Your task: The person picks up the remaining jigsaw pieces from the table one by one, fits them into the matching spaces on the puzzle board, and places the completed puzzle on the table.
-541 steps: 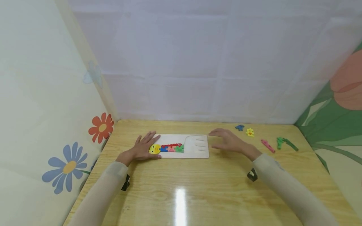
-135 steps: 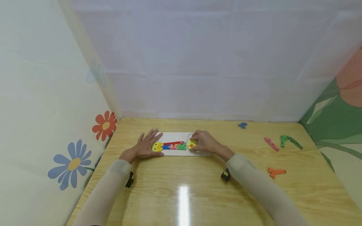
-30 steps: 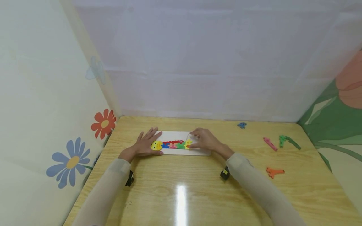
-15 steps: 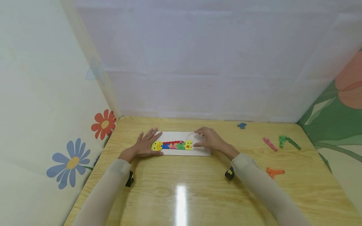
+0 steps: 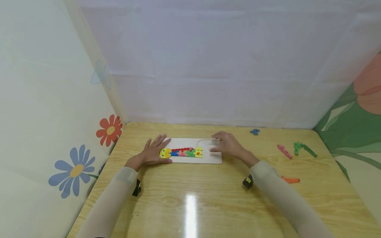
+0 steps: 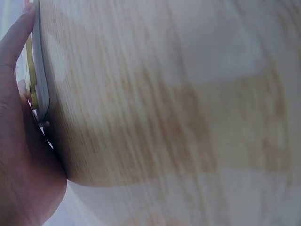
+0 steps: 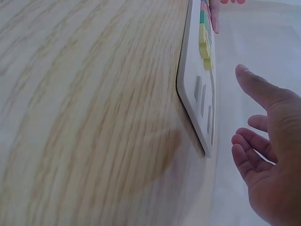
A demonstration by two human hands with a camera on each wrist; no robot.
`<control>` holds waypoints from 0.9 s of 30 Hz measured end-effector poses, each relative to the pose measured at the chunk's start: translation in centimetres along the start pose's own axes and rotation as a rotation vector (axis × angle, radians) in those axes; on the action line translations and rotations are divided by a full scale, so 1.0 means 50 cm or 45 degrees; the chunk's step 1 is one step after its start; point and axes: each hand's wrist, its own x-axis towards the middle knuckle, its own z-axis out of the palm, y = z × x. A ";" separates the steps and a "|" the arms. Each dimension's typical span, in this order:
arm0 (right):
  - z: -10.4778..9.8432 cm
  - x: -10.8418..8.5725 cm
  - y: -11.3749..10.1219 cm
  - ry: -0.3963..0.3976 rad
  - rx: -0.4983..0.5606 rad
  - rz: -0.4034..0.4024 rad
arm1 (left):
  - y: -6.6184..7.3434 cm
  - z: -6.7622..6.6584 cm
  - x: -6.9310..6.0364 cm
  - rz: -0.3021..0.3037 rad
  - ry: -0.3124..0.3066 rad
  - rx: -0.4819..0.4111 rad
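Piece-fitting seems in hand: left hand [image 5: 152, 154] spread on the puzzle board [image 5: 213, 158], yellow piece [image 5: 198, 152] sitting in its row, right hand [image 5: 230, 144] hovering (empty), and perhaps the blue piece [image 5: 255, 132] to fetch next.

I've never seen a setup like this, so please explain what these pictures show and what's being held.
There's no machine, just a person working bare-handed. The wide picture comes from a head-worn camera, the close ones from small black wrist cameras. The left hand rests on a white rectangular puzzle board that bears a round yellow face piece and a row of colourful interlocking pieces. The right hand hovers near the board's other end, holding nothing. On the wood-grained table lie loose blue, pink, green and orange pieces.
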 end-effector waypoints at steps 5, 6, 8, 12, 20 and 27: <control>-0.008 -0.007 0.008 0.003 -0.019 0.027 | 0.003 -0.002 -0.002 0.005 0.014 -0.016; -0.010 -0.008 0.010 0.001 -0.022 0.034 | 0.004 -0.001 -0.002 0.005 0.016 -0.019; -0.014 -0.010 0.014 0.000 -0.018 0.048 | 0.005 -0.002 -0.003 0.002 0.015 -0.023; -0.025 -0.015 0.020 0.008 -0.005 0.084 | 0.005 -0.002 -0.004 -0.002 0.015 -0.024; -0.046 -0.026 0.038 0.052 0.004 0.093 | 0.004 -0.002 -0.003 -0.015 0.008 -0.018; -0.062 -0.033 0.059 0.097 0.009 0.037 | 0.005 -0.001 -0.003 -0.005 0.009 -0.014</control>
